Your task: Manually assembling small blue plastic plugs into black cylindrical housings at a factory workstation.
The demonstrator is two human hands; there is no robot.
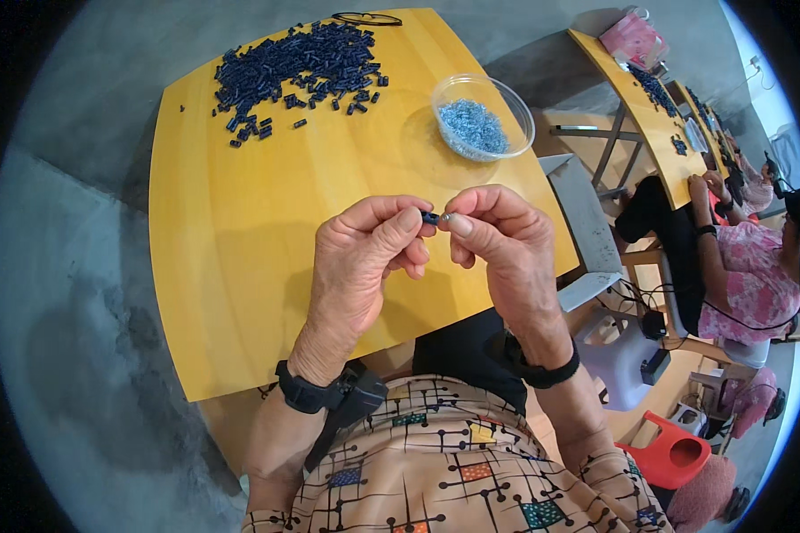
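Note:
Above the near half of a yellow table, my two hands meet fingertip to fingertip. Thumb and forefinger of my left hand pinch a small dark blue cylindrical part. My right hand pinches a tiny silvery piece at the right end of that part; the fingertips hide most of it. Beyond my right hand stands a round clear plastic bowl with many tiny bluish-silver pieces inside. A large pile of dark blue cylindrical parts lies at the far left of the table.
Black-framed glasses lie at the far edge. A grey box-like tray stands against the table's right side. Farther right are another yellow table, a seated person in pink, a pale plastic stool and a red stool.

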